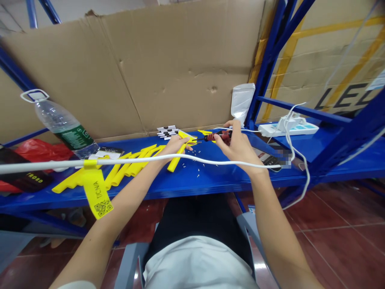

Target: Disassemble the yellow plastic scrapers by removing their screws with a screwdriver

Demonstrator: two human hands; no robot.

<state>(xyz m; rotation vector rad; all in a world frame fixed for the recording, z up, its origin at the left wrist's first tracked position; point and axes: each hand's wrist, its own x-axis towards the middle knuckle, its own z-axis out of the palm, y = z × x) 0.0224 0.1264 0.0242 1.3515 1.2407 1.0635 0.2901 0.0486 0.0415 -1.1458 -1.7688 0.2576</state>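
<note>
My left hand (178,145) is closed around a yellow plastic piece (177,159) shaped like a tube with a flat end, resting over the blue shelf (168,182). In my right hand (236,144) is a red and black screwdriver (218,136), its shaft pointing left. The screwdriver's tip reaches the yellow piece beside my left fingers; whether it sits in a screw is too small to tell. Several small screws (198,170) lie scattered on the shelf between my hands. More yellow pieces (132,166) lie in a row left of my left hand.
A water bottle (67,128) leans at the left, near a red plastic bag (42,150) and a black object (24,172). Black-and-white pieces (167,131) lie at the back. A white power strip (288,127) sits right. A white cable (198,159) crosses the view, carrying a yellow tag (96,192).
</note>
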